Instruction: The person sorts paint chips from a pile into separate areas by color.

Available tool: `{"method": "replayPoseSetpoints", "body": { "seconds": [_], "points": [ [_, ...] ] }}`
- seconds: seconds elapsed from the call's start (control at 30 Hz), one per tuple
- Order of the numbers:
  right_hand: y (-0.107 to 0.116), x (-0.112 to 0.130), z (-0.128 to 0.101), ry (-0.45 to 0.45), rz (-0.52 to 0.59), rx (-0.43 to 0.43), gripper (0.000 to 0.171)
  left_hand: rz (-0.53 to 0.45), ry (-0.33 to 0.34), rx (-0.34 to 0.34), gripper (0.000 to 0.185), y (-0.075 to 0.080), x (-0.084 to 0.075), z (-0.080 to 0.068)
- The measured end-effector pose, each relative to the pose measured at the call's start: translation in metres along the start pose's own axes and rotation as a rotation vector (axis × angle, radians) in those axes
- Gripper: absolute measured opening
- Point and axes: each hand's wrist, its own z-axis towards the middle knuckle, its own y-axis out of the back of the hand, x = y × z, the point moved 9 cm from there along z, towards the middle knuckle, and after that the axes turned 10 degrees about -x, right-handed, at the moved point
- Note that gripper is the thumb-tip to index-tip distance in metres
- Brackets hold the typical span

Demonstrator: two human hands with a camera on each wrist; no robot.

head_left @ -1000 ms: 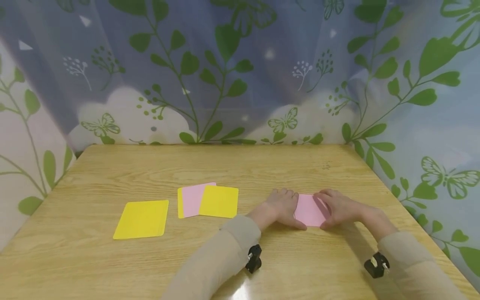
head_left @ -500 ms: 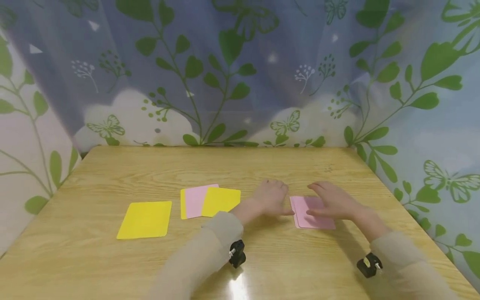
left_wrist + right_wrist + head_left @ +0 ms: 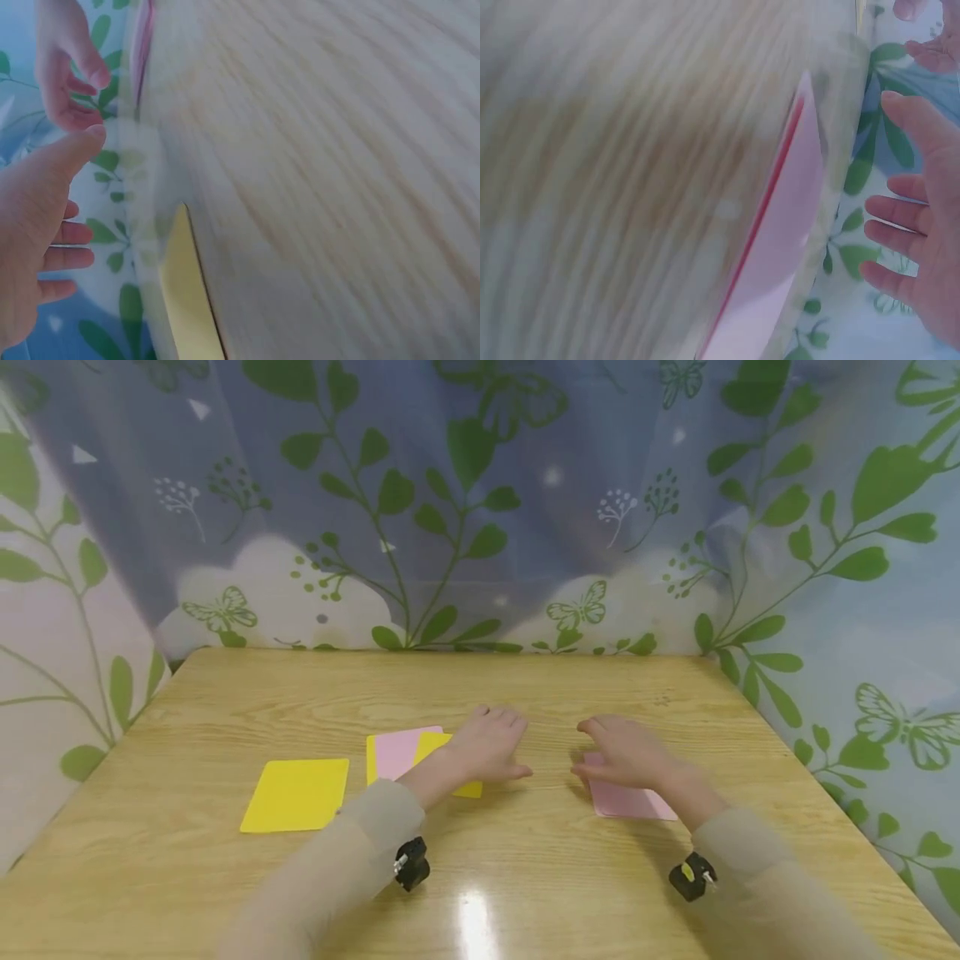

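Note:
A pile of pink cards [image 3: 632, 803] lies on the right part of the table. Above it hovers my right hand [image 3: 630, 753], fingers loosely extended and holding nothing. In the right wrist view that hand [image 3: 930, 217] is apart from the pink cards [image 3: 772, 240]. Farther left, my left hand [image 3: 482, 747] hovers over the right side of an overlapping group with a yellow card [image 3: 468, 790] and a pink card [image 3: 396, 753], partly covering it. The left wrist view has the left hand [image 3: 37, 232] free of the yellow card [image 3: 189, 296] below.
Another yellow card or neat pile [image 3: 296, 795] lies to the left, close to my left sleeve [image 3: 360, 835]. The wooden table [image 3: 555, 877] ends at a leaf-patterned cloth [image 3: 525, 527] behind and at both sides. A small black device [image 3: 412, 863] is on each wrist.
Both hands were at the sides of the pink pile. They have let go and lifted; the left has moved left to the middle group, and the right has shifted left over the pink cards.

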Motion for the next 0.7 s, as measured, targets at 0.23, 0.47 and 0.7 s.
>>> {"method": "replayPoseSetpoints", "body": {
  "seconds": [0.23, 0.47, 0.7],
  "points": [
    [-0.012, 0.025, 0.017, 0.006, -0.041, 0.019, 0.070, 0.073, -0.025, -0.030, 0.068, 0.003, 0.019, -0.029],
    [-0.017, 0.047, 0.033, 0.026, -0.043, 0.021, 0.076, 0.020, 0.034, -0.025, 0.069, 0.002, 0.050, -0.057],
    [-0.018, 0.065, 0.047, 0.031, -0.035, 0.045, 0.080, -0.012, 0.061, -0.010, 0.077, -0.006, 0.075, -0.078]
  ]
}}
